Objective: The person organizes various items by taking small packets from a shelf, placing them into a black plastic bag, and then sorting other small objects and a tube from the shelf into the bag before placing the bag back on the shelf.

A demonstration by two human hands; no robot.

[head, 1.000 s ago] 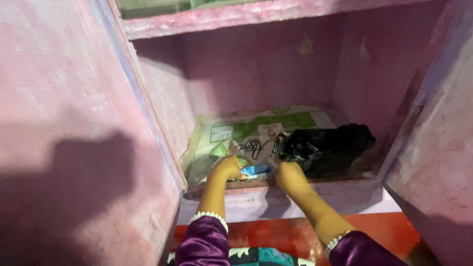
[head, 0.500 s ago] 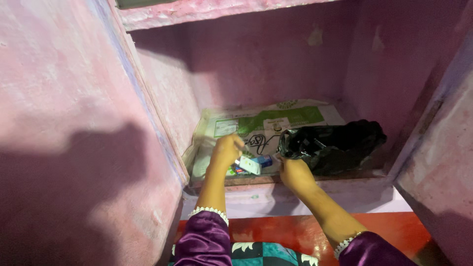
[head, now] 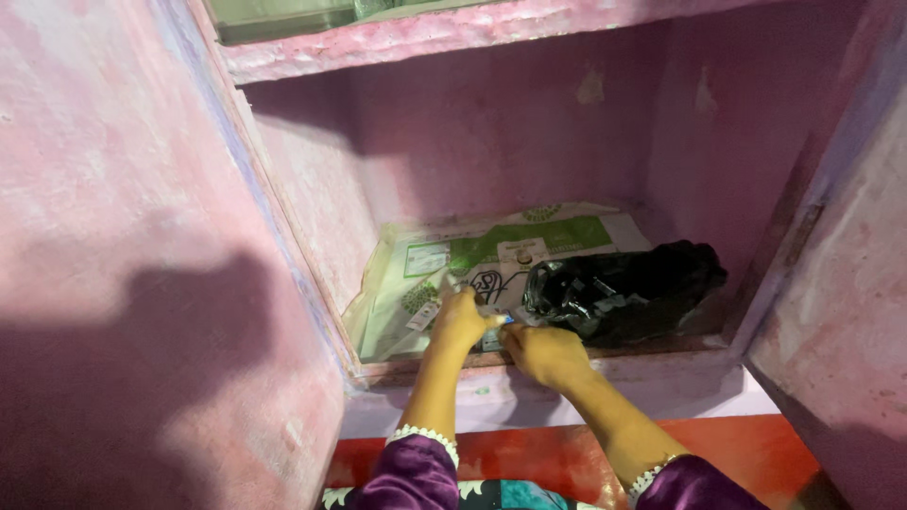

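Both my hands reach into a low pink wall niche. My left hand point(head: 460, 321) and my right hand point(head: 543, 354) meet at the niche's front edge, fingers pinched together on a small pale packet with a blue edge point(head: 499, 326), mostly hidden between them. Under them lies a white and green printed sack point(head: 557, 236) spread flat as a liner. A crumpled black plastic bag point(head: 624, 293) sits just right of my right hand. A small white tag point(head: 422, 316) lies left of my left hand.
The niche has pink side walls and a pink shelf point(head: 453, 33) above. A pale ledge point(head: 539, 392) runs below the opening, with red floor point(head: 567, 453) beneath. The pink wall point(head: 142, 283) at left carries my shadow.
My left hand dropped from the sack toward the front edge. My right hand moved left to meet it. The small packet is now pinched between both hands.
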